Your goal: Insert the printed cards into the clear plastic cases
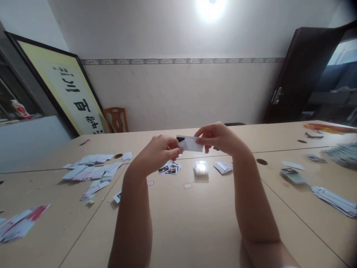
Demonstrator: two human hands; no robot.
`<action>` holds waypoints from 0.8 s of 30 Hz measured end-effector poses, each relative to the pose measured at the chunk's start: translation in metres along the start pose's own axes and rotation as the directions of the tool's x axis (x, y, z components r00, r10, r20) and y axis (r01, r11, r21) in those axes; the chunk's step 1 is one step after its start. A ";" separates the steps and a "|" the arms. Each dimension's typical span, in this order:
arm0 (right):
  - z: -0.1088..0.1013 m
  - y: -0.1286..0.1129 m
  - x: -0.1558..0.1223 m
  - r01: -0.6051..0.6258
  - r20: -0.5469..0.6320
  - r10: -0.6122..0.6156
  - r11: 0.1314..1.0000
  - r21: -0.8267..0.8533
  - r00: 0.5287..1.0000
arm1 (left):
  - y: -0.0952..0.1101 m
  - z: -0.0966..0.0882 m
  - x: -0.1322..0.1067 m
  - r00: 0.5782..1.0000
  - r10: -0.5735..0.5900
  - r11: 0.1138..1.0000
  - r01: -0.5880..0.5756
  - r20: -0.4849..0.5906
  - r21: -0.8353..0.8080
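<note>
Both my hands are raised above the wooden table (195, 223) and hold one small white card (191, 143) between them. My left hand (161, 150) pinches the card's left end, where a dark corner shows. My right hand (216, 137) pinches its right end with thumb and fingers. Below the card on the table lie a small spread of picture cards (169, 168), a clear plastic card case (201, 168) and a short pile of white cards (223, 166).
Scattered white cards (92, 171) lie at the left, more red-and-white ones (19, 223) at the near left edge. Card stacks (292, 175) and rows (334, 199) sit on the right. A framed calligraphy panel (67, 89), a wooden chair (116, 120) and a dark door (301, 74) stand behind.
</note>
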State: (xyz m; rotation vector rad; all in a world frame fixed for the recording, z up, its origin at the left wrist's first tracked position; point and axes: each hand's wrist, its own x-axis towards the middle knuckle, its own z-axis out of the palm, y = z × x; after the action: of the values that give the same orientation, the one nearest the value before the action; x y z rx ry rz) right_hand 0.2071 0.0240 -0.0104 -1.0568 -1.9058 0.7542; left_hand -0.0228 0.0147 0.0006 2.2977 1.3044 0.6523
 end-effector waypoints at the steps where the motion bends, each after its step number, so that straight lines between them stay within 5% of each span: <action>1: 0.000 0.000 0.000 -0.001 -0.005 0.001 1.000 -0.010 1.000 | 0.000 0.000 0.000 1.000 -0.003 1.000 0.003 -0.001 0.010; 24: -0.011 0.007 -0.002 -0.011 -0.007 0.011 0.998 -0.064 1.000 | -0.001 -0.005 -0.001 0.998 -0.055 0.998 0.055 0.029 0.010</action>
State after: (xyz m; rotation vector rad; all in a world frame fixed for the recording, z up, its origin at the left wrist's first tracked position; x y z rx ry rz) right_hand 0.2200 0.0266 -0.0114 -1.1089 -1.9310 0.6990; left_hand -0.0270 0.0148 0.0034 2.2617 1.3545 0.5933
